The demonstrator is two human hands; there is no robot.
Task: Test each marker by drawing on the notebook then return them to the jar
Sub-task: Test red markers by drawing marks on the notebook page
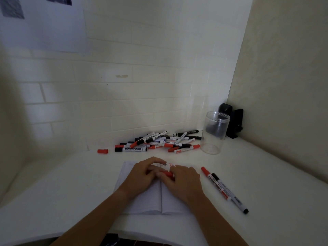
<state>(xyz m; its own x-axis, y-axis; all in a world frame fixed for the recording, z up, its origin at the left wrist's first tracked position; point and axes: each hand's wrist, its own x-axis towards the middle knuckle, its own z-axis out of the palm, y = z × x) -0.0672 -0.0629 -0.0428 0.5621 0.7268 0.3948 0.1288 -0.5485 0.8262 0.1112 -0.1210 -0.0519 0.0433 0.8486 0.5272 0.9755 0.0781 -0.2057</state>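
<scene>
1. A red marker (166, 174) is held between both hands, just below the middle of the frame, over the open notebook (142, 201).
2. The left hand (142, 176) is curled around one end of the marker, and the right hand (184, 178) is curled around the other end. It looks as if the cap is being pulled off or pushed back on; which one cannot be told.
3. Some small red marks (171, 165) can be seen at the top of the page, just above the fingers, so some testing seems to be done already.
4. Two markers, a red-capped one (215, 182) and a black-capped one (229, 192), are laid on the tabletop (266, 174) just right of the notebook.
5. A big pile of markers (159, 142) is left higher up, near the wall, with a loose red cap (102, 151) at its left.
6. The clear jar (213, 133) is stood upright at the right of the pile. No markers can be seen in it, so the task is judged to be near its start.
7. If the cap is coming off, a line should be drawn on the page next. If it is going on, the marker should be carried up and to the right and dropped into the jar.
</scene>
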